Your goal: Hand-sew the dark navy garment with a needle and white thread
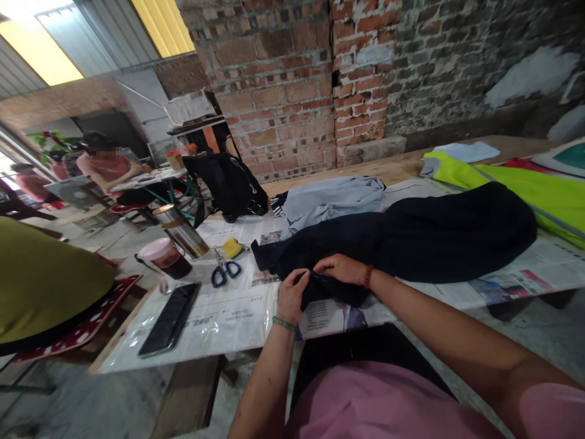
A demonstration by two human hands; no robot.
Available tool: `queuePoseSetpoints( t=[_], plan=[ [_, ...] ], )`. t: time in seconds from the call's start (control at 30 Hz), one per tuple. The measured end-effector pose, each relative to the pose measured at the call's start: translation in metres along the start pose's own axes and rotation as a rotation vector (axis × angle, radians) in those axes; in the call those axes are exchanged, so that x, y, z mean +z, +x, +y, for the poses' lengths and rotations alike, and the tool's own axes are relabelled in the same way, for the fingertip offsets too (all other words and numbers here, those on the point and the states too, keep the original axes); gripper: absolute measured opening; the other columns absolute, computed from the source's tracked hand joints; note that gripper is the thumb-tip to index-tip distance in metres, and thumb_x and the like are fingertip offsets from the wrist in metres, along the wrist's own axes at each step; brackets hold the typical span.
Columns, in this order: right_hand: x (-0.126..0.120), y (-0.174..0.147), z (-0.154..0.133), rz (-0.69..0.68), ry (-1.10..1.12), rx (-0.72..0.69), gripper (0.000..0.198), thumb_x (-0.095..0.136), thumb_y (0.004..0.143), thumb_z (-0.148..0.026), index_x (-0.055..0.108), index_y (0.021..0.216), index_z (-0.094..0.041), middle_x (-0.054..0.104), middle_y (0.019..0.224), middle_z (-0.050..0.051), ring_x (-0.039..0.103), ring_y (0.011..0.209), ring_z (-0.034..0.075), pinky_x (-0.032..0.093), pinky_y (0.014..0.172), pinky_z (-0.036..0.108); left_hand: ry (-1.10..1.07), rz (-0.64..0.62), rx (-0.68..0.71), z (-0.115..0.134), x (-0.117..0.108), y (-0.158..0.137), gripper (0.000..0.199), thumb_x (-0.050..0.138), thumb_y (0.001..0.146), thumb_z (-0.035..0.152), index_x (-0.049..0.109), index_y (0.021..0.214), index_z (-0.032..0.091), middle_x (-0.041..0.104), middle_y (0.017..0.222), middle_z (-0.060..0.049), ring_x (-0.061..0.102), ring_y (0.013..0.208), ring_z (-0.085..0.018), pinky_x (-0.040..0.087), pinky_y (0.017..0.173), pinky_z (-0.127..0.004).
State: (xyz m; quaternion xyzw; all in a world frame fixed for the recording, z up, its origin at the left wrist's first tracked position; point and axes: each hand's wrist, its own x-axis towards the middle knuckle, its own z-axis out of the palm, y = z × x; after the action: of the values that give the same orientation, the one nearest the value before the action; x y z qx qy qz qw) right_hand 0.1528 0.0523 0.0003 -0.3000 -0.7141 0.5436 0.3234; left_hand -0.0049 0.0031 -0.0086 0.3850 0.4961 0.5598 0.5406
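Note:
A dark navy garment (411,235) lies bunched along the table in front of me. My left hand (291,296) is closed in a pinch on its near edge, thumb and forefinger together. Close beside it, my right hand (342,269) also pinches the dark cloth, its fingertips almost meeting the left ones. Whether something small, such as a needle, sits between the fingertips is too small to tell. To the left of the hands rest scissors with dark blue handles (226,274) and a small yellow item (232,247).
Newspaper under clear plastic covers the table (237,329). Left stand a phone (170,320), a pink-lidded cup (167,259) and a steel flask (183,231). Behind are a black bag (228,186) and a grey garment (336,198); right, a neon-yellow garment (507,186). A person (103,167) sits farther off.

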Motion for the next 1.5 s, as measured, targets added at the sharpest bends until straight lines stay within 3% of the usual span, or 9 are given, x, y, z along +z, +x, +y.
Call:
queuePoseSetpoints(
  t=[0.3,0.43,0.53,0.67,0.77,0.9,1.13,1.3,1.5],
  plan=[
    [0.006,0.003,0.006,0.066,0.050,0.002,0.012,0.052,0.069,-0.019,0.041,0.076,-0.017,0.045,0.055,-0.008,0.039,0.048,0.005,0.032,0.050,0.017,0.085,0.043,0.091,-0.007,0.002,0.003,0.022,0.070,0.054,0.030,0.066,0.072,0.016,0.060,0.059,0.003,0.050,0.052,-0.008,0.038,0.048,-0.018],
    [0.009,0.005,0.002,0.059,0.019,-0.013,0.015,0.049,0.069,-0.010,0.042,0.080,-0.018,0.046,0.053,-0.009,0.038,0.046,0.004,0.031,0.049,0.016,0.119,0.050,0.100,-0.009,0.003,0.004,0.021,0.070,0.054,0.028,0.066,0.070,0.016,0.059,0.056,0.004,0.048,0.049,-0.007,0.036,0.046,-0.017],
    [0.003,0.005,-0.004,0.085,-0.088,-0.028,0.021,0.048,0.068,-0.006,0.048,0.086,-0.016,0.054,0.062,-0.005,0.047,0.053,0.006,0.036,0.055,0.019,0.113,0.064,0.103,-0.009,0.003,0.004,0.020,0.070,0.054,0.028,0.066,0.069,0.016,0.059,0.056,0.004,0.049,0.050,-0.007,0.036,0.047,-0.017],
    [-0.016,-0.001,-0.020,0.325,-0.383,-0.109,0.022,0.047,0.070,-0.005,0.057,0.086,-0.015,0.060,0.085,0.003,0.054,0.074,0.011,0.041,0.072,0.025,-0.008,0.095,0.053,-0.005,0.004,0.002,0.024,0.072,0.053,0.031,0.065,0.071,0.016,0.062,0.059,0.003,0.053,0.052,-0.009,0.040,0.051,-0.019],
    [-0.017,-0.009,-0.035,0.455,-0.506,-0.231,0.015,0.047,0.075,-0.011,0.061,0.081,-0.015,0.060,0.083,0.004,0.054,0.073,0.011,0.041,0.069,0.024,-0.136,0.096,0.021,-0.001,0.003,0.001,0.027,0.074,0.051,0.029,0.064,0.072,0.017,0.063,0.061,0.003,0.056,0.055,-0.011,0.042,0.056,-0.022],
    [0.004,-0.013,-0.042,0.386,-0.616,-0.395,0.013,0.057,0.074,-0.023,0.062,0.084,-0.016,0.061,0.089,0.005,0.054,0.083,0.014,0.041,0.073,0.025,-0.244,0.087,-0.009,0.003,0.001,-0.001,0.025,0.075,0.050,0.026,0.064,0.071,0.017,0.063,0.060,0.003,0.057,0.055,-0.010,0.043,0.057,-0.022],
    [0.025,-0.006,-0.029,0.325,-0.896,-0.438,0.009,0.057,0.077,-0.022,0.065,0.078,-0.020,0.062,0.082,0.003,0.050,0.079,0.015,0.035,0.074,0.030,-0.294,0.060,-0.022,0.001,-0.001,0.000,0.024,0.075,0.051,0.025,0.064,0.071,0.017,0.064,0.061,0.002,0.058,0.055,-0.011,0.043,0.055,-0.021],
    [0.024,-0.006,-0.026,0.337,-0.745,-0.368,0.013,0.053,0.079,-0.020,0.066,0.078,-0.018,0.064,0.081,0.004,0.053,0.079,0.014,0.035,0.076,0.029,-0.263,0.058,-0.011,0.001,-0.001,0.001,0.026,0.075,0.051,0.026,0.064,0.072,0.016,0.065,0.061,0.001,0.058,0.054,-0.011,0.044,0.055,-0.022],
    [0.017,0.001,-0.020,0.439,-0.097,0.043,0.012,0.057,0.070,-0.024,0.062,0.064,-0.015,0.060,0.060,-0.001,0.052,0.059,0.011,0.038,0.061,0.023,-0.165,-0.004,-0.040,0.002,0.000,0.000,0.035,0.075,0.052,0.027,0.065,0.084,0.017,0.067,0.070,-0.002,0.061,0.062,-0.014,0.047,0.059,-0.025]
  ],
)
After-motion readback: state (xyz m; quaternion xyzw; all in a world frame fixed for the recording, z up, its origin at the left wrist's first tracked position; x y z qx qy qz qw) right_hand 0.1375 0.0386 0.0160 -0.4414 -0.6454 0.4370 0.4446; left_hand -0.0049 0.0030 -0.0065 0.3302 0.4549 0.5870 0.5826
